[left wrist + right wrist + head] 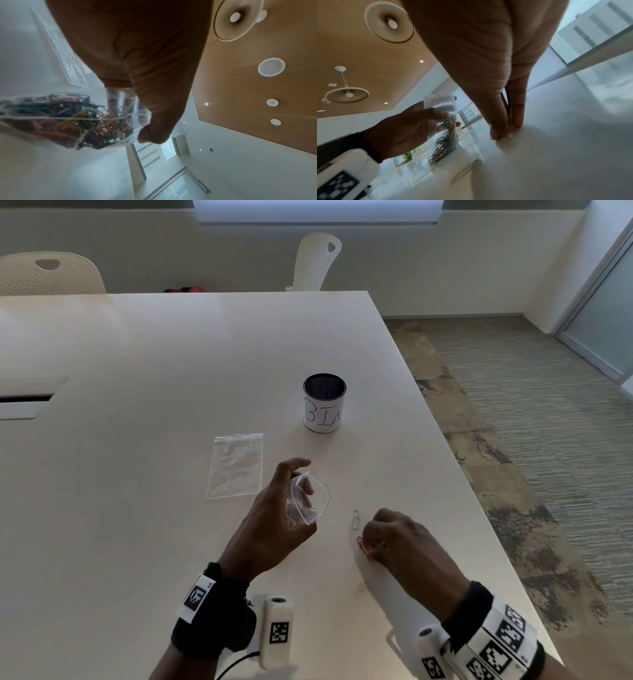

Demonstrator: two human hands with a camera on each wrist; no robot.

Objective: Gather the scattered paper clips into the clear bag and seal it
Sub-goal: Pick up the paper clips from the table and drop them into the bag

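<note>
Down near the table (171, 405) edge, the right hand (394, 539) pressed its fingertips (496, 134) together on the top, pinching a red clip (360, 542). A silver clip (356, 519) lay just beyond that hand. Left of it, the left hand (274, 529) held the bag (310, 498) up with curled fingers, mouth open. Many colored clips (82, 121) sat inside. Farther back, a second clear bag (236, 465) lay flat. Past that stood a cup (324, 408) marked "BIN".
</note>
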